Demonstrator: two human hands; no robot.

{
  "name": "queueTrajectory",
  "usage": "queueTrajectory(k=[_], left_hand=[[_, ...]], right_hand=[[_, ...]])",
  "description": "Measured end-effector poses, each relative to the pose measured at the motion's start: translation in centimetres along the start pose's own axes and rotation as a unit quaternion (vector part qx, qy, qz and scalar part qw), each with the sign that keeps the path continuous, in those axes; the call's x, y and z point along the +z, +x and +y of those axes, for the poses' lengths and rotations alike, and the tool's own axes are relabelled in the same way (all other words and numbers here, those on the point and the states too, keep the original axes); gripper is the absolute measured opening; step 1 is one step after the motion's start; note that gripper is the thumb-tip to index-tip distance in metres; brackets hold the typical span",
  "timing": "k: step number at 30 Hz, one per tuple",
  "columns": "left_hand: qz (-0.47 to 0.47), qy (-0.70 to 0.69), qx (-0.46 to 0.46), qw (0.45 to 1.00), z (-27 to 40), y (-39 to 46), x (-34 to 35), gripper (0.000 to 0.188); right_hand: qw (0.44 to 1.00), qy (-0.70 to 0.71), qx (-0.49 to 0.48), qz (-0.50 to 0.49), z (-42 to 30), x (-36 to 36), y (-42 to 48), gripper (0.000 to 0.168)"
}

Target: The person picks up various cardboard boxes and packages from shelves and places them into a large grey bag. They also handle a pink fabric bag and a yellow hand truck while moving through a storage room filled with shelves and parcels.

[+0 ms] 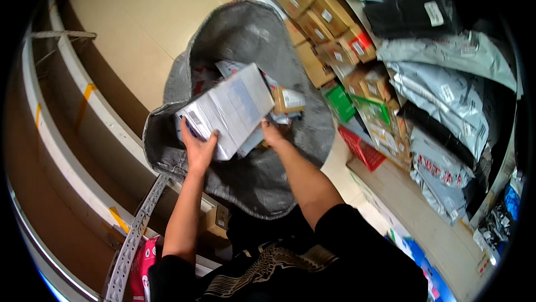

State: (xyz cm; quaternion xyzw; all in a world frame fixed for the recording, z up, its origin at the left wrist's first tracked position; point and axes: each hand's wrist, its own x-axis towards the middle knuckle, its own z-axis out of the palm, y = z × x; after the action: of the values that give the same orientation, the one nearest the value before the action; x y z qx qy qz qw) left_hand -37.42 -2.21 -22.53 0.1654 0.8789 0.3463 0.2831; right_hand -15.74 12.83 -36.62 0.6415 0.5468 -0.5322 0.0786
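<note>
A white cardboard box (pixel 234 107) with printed sides is held tilted over the mouth of a large grey woven sack (pixel 251 29). My left hand (pixel 199 145) grips its near left corner, thumb and fingers spread over the edge. At the box's right side, my right hand (pixel 272 132) holds the edge, its fingers partly hidden beneath. Inside the sack, partly covered by the box, lie a small brown parcel (pixel 289 100) with a white label and several plastic mailing bags.
Shelving (pixel 100 126) curves along the left, with a perforated metal upright (pixel 136 235). Stacked cardboard boxes (pixel 322 17) and grey mailing bags (pixel 444 92) fill the shelves at right. A red package (pixel 362 149) lies beside the sack. Pale floor (pixel 125 21) shows beyond.
</note>
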Motion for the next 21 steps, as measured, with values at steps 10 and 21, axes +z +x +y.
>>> queueTrajectory(k=[10, 21], left_hand=[[-0.063, 0.057, 0.018, 0.996, -10.0, 3.8, 7.5, 0.081], [0.122, 0.352, 0.324, 0.870, 7.6, -6.3, -5.9, 0.064]], right_hand=[[0.771, -0.517, -0.060, -0.367, 6.5, -14.0, -13.5, 0.072], [0.912, -0.273, -0.194, 0.239, 0.6, -24.4, -17.4, 0.106]])
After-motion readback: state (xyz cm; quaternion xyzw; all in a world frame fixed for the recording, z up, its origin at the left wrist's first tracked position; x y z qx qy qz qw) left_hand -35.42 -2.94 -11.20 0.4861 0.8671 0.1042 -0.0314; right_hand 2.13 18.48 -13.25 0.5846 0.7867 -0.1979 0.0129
